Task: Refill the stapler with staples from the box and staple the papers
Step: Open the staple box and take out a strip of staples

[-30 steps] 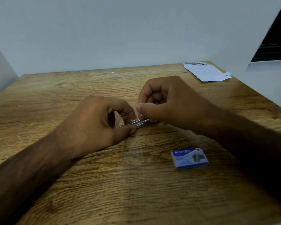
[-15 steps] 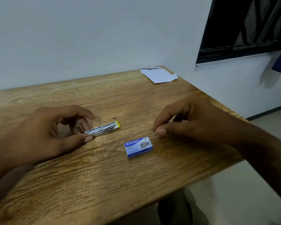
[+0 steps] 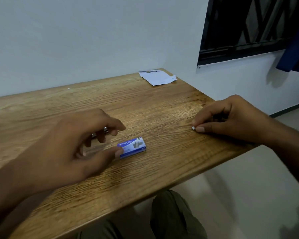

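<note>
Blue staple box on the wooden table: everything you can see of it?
The small blue cardboard staple box is a flat rectangle with white "kangaro" lettering and a grey stapler picture on top. It looks closed and lies flat on the wooden table, slightly angled. The thumb tip of the left hand overlaps its left end, apparently touching. The right hand, pinching a small pale piece, is clear of it.

Wood-grain counter (image 3: pixel 171 100) stood against a plain pale wall (image 3: pixel 76 40), dark barred window (image 3: pixel 245 26) sat upper right; blue cloth (image 3: pixel 297 50) hung beside it, pale floor (image 3: pixel 248 190) lay below, light was dim
</note>
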Motion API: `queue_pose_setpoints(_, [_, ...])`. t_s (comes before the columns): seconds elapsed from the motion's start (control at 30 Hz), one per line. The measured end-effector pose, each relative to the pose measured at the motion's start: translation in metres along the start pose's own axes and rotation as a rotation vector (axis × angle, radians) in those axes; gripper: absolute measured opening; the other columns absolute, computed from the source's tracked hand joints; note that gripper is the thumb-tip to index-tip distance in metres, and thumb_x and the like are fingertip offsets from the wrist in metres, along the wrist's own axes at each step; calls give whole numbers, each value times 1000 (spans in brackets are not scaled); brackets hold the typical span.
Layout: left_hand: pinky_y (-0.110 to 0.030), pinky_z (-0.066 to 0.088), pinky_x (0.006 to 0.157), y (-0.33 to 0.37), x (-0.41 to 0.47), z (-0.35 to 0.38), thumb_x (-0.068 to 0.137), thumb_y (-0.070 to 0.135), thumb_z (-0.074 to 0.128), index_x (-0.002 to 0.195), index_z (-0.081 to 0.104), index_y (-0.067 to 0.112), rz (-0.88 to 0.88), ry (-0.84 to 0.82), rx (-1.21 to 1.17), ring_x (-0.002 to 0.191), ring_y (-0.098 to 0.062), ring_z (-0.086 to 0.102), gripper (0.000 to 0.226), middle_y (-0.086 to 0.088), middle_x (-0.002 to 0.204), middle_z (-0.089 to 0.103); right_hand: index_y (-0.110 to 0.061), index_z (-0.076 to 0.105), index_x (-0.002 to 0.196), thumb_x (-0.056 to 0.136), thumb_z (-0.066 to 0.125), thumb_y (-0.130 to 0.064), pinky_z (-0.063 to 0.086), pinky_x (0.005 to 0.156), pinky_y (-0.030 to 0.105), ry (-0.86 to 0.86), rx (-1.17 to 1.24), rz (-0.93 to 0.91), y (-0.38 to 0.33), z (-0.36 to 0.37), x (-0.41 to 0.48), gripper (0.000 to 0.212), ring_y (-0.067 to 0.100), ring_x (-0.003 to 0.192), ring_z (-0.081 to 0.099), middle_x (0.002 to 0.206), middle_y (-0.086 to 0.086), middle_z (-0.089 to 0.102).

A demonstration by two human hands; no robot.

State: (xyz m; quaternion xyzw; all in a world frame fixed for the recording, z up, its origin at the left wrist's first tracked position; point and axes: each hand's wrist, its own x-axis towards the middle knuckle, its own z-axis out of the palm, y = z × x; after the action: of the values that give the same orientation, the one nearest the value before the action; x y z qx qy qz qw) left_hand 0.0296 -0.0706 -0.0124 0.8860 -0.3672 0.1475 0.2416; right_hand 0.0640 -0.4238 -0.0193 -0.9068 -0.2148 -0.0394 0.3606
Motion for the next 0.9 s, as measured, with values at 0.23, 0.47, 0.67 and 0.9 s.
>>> queue_pose_setpoints(0.23, [-24,50,57,4,-6,14,75,64,67,113,62,41,-193,-68,6,69,-12,65,45,15,91,64,-40,78,85,65,72,-54,58,77,33,23,-113,-17,-16,-4,2,25,2,88,68,91,-23,75])
queue_pose_setpoints(0.47, [-17,41,58,3,-11,19,72,58,72,88,69,34,-316,2,19,69,-8,60,29,14,82,64,-42,71,101,70,79,-45,56,69,19,-177,41,-15,-66,55,20,32,3,79,68,91,-21,73])
queue_pose_setpoints(0.67, [-18,39,59,9,-12,21,76,51,77,90,72,32,-369,16,-1,69,-1,56,24,14,82,62,-39,73,97,69,84,-41,45,63,16,-105,24,53,-77,84,27,31,-6,68,65,82,-19,73])
queue_pose_setpoints(0.9, [-11,33,58,9,-12,25,74,54,76,94,73,34,-381,32,-7,70,5,54,28,18,80,60,-35,76,96,70,87,-33,52,66,19,-64,81,126,-81,85,26,29,-4,70,68,82,-15,76])
